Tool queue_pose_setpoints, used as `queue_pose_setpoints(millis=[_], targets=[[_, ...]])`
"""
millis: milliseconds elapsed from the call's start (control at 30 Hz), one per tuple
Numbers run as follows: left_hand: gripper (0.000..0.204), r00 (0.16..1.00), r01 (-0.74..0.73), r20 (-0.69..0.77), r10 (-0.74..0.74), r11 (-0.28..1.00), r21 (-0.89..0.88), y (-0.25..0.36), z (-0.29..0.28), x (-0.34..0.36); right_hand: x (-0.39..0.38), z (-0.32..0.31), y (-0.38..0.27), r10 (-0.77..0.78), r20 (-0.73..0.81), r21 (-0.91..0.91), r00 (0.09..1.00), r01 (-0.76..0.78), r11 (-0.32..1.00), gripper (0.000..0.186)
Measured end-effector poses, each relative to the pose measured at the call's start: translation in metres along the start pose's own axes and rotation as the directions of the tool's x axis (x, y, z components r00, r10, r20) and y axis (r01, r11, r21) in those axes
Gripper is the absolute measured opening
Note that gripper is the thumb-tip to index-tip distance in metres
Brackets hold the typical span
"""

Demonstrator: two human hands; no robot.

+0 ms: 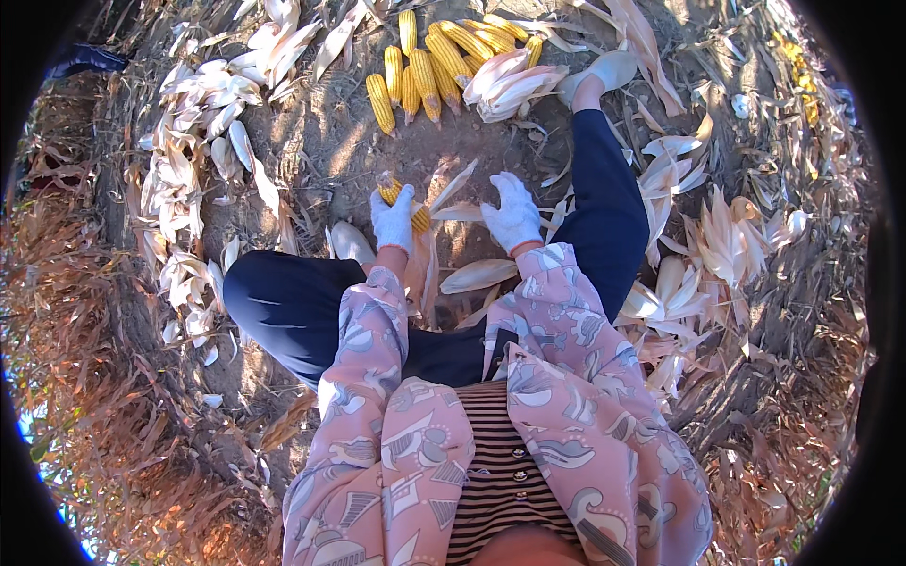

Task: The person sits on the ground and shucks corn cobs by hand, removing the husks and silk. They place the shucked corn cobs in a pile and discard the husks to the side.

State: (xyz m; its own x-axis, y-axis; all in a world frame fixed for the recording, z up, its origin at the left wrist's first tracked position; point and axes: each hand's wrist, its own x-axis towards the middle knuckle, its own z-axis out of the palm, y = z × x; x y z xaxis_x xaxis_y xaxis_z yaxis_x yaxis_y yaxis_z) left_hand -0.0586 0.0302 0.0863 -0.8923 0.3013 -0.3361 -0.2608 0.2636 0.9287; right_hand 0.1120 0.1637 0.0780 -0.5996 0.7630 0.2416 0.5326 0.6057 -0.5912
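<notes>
My left hand (392,219), in a white glove, is closed around a husked yellow corn cob (420,222) whose two ends stick out past the fingers. To its right, my right hand (512,213), also gloved in white, is held with thumb and fingers apart and nothing in it. Loose pale husk leaves (457,186) lie on the ground between the two hands. Beyond them, several bare yellow corn cobs (425,85) lie together in a pile. An ear of corn still wrapped in its husk (514,87) rests against the pile's right side.
Heaps of dry husks (175,203) lie along the left, with more husks (675,307) on the right. My legs (604,208) in dark trousers are spread on the bare soil around the work area. Further yellow cobs (800,75) show at the far right, and dry stalks (66,311) cover the left edge.
</notes>
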Motion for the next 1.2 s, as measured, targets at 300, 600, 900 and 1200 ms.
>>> queue_pose_setpoints(millis=[300, 600, 900, 1200], targets=[[0.05, 0.997, -0.004, 0.077, -0.002, 0.997, 0.083, -0.004, 0.049, -0.029, -0.04, 0.012, -0.048, 0.132, 0.414, 0.25, 0.901, -0.252, 0.935, 0.059], [0.042, 0.996, -0.037, 0.073, 0.046, 0.992, -0.12, 0.011, 0.06, -0.04, -0.014, 0.052, -0.007, 0.311, 0.782, -0.03, 0.539, -0.467, 0.884, 0.048], [0.041, 0.972, 0.235, 0.1, -0.214, 0.92, -0.315, -0.014, 0.051, -0.024, -0.013, 0.029, -0.03, 0.173, 0.73, -0.085, 0.661, -0.164, 0.983, 0.042], [0.042, 0.744, 0.579, 0.41, -0.528, 0.815, 0.0, -0.022, 0.019, 0.002, -0.007, 0.017, -0.043, -0.398, 0.849, 0.045, 0.347, 0.703, 0.71, 0.018]])
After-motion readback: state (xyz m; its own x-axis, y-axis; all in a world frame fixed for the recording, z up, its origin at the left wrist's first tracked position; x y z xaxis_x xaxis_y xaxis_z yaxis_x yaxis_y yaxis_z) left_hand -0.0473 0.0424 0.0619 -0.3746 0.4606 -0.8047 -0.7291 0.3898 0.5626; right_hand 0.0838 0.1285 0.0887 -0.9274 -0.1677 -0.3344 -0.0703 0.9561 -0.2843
